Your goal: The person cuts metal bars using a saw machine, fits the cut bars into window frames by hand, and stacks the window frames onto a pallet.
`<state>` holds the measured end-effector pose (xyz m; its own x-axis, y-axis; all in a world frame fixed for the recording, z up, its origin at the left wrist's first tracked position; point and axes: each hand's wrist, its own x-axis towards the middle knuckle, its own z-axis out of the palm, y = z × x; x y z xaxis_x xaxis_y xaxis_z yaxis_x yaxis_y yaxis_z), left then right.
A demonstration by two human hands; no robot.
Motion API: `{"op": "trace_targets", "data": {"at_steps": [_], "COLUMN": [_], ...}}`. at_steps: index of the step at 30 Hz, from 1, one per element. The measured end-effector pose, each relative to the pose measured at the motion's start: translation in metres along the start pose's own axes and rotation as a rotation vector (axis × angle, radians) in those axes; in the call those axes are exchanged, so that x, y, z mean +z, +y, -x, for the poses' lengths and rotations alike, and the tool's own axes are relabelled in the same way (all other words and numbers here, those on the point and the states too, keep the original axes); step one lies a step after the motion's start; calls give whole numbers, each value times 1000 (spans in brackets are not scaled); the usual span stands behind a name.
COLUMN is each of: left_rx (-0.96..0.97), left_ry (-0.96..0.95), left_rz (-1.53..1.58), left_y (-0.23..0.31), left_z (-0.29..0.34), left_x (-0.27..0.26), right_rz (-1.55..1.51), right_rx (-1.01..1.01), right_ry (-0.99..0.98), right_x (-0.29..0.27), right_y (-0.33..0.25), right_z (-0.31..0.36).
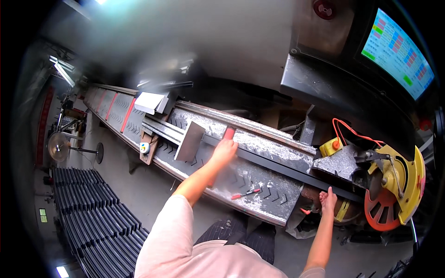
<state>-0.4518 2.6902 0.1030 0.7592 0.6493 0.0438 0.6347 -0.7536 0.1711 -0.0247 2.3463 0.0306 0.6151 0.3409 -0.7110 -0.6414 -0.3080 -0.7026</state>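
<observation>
A long dark metal bar (pixel 273 164) lies along the bench, from an upright metal stop plate (pixel 190 141) toward the saw at the right. My left hand (pixel 225 151) is closed on this bar a little right of the stop plate, beside a red stripe (pixel 229 133) across the bench. My right hand (pixel 328 201) is at the bar's near edge, just left of the saw. Its fingers are curled and its thumb points up to the bar; whether anything is inside the fingers is hidden. The saw has a yellow guard (pixel 414 185) and an orange slotted lower guard (pixel 381 211).
A red-and-black marker pen (pixel 245 194) lies on the bench (pixel 273 213) near its front edge. A yellow switch box (pixel 330 147) with an orange cable stands behind the bar. Rows of dark bars (pixel 97 208) are stacked at the left. A lit screen (pixel 397 53) hangs upper right.
</observation>
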Motion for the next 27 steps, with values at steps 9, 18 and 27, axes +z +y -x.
{"op": "trace_targets", "data": {"at_steps": [9,18,27], "left_rx": [-17,-204,30], "left_ry": [149,331,-187], "left_rz": [-56,67,146], "left_y": [-4,-39,179], "left_z": [4,3,-83], "left_x": [19,49,30], "right_rz": [-32,38,-53], "right_rx": [2,-69,-5], "right_ry": [-75,62,131], "right_x": [18,17,36], "right_y": [-3,-12,-24], "right_z": [6,-33,-14]}}
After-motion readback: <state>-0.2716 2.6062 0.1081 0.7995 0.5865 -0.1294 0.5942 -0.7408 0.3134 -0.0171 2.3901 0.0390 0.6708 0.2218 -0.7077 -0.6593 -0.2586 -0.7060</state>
